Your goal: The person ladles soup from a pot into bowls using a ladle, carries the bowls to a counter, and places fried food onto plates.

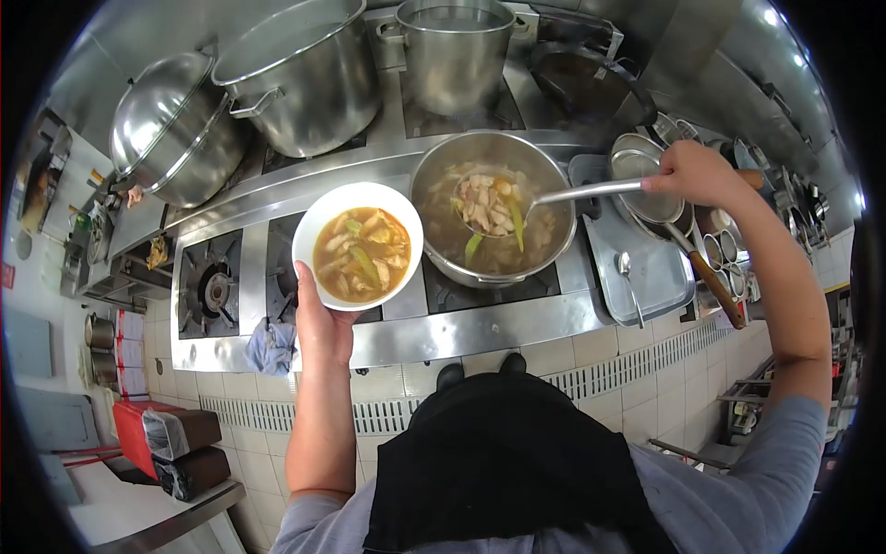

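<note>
A white bowl (305, 217) of brownish soup, with pale chunks and green pepper pieces in it, rests in my left hand (323, 319), which supports it from below over the stove's front. Just right of the bowl stands a wide steel pot (434, 263) of the same kind of soup on a burner. My right hand (697, 174) grips the end of a long-handled ladle (591, 191). The ladle's head is over the pot, heaped with pale chunks and green pieces; its bowl is mostly hidden by the food.
A metal tray (646, 268) holding a spoon (628, 277) adjoins the pot on the right, beside strainers (637, 166). Large stockpots (314, 92) and a dark wok (586, 88) line the back. A bare burner (214, 288) and a blue cloth (271, 347) are at left.
</note>
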Demonstrator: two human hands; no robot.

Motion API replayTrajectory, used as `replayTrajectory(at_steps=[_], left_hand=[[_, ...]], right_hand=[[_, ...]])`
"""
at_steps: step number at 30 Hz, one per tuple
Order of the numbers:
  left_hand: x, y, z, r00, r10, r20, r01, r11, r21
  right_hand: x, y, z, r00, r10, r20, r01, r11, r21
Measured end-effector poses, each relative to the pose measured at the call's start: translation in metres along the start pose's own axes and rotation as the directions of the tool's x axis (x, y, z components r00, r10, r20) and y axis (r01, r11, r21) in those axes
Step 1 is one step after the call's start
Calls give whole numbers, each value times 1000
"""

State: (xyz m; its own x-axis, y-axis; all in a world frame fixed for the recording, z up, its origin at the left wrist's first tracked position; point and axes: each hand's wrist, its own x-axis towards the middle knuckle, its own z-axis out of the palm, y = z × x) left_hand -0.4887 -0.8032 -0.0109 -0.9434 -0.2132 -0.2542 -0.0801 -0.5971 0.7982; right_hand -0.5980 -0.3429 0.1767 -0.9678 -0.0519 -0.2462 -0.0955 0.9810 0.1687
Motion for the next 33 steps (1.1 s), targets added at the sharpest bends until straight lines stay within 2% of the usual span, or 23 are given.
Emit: replayTrajectory(at_steps=[2, 4, 5, 6, 8, 12, 14, 16, 20, 21, 22, 24, 25, 27, 30, 31, 33], left_hand=[[3, -3, 5, 999, 5, 32, -5, 1000, 2], [7, -10, 10, 995, -4, 98, 3, 1000, 13], [8, -13, 17, 997, -30, 71, 28, 999, 28], [10, -17, 20, 994, -13, 109, 8, 999, 44], [13, -21, 30, 992, -28, 122, 19, 998, 68], [18, -25, 46, 985, -41, 166, 20, 992, 124], [29, -35, 45, 984, -84, 158, 57, 984, 169], [31, -37, 55, 980, -96, 175, 67, 985, 162], [28, -42, 80, 985, -131, 109, 114, 982, 153], [30, -45, 84, 981, -132, 142, 110, 982, 150], [32, -48, 88, 975, -133, 176, 107, 983, 147], [37, -55, 99, 974, -139, 179, 108, 980, 170], [43, -61, 103, 969, -157, 193, 126, 979, 163], [49, -67, 118, 960, -176, 219, 144, 977, 156], [54, -72, 144, 947, -210, 242, 171, 970, 170], [56, -75, 152, 947, -177, 266, 133, 975, 176], [62, -80, 167, 948, -182, 260, 140, 975, 172]], right_hand=[[-10, 3, -21, 997, -10, -76, 10, 1000, -1], [-14, 9, -46, 998, 26, -49, -26, 999, 19], [-14, 21, -53, 998, -8, -55, 10, 999, 41], [-17, 28, -62, 998, -4, -62, 6, 999, 40], [-27, 39, -85, 996, 30, -80, -15, 983, 184], [-50, 53, -141, 992, 122, -44, -113, 980, 165], [-60, 64, -160, 984, 77, -159, -52, 986, 158], [-66, 78, -184, 985, 109, -134, -85, 981, 172], [-78, 107, -228, 988, 143, -54, -130, 972, 194], [-87, 95, -234, 988, 143, -56, -129, 973, 193], [-98, 81, -240, 973, 223, -61, -206, 956, 206], [-115, 54, -246, 922, 380, -70, -355, 905, 233], [-112, 67, -245, 922, 380, -73, -355, 905, 234], [-99, 97, -235, 987, 149, -64, -133, 968, 211], [-96, 90, -210, 981, 147, -123, -128, 980, 153], [-94, 82, -202, 981, 172, -91, -153, 971, 185], [-95, 49, -181, 971, 211, -111, -203, 976, 79]])
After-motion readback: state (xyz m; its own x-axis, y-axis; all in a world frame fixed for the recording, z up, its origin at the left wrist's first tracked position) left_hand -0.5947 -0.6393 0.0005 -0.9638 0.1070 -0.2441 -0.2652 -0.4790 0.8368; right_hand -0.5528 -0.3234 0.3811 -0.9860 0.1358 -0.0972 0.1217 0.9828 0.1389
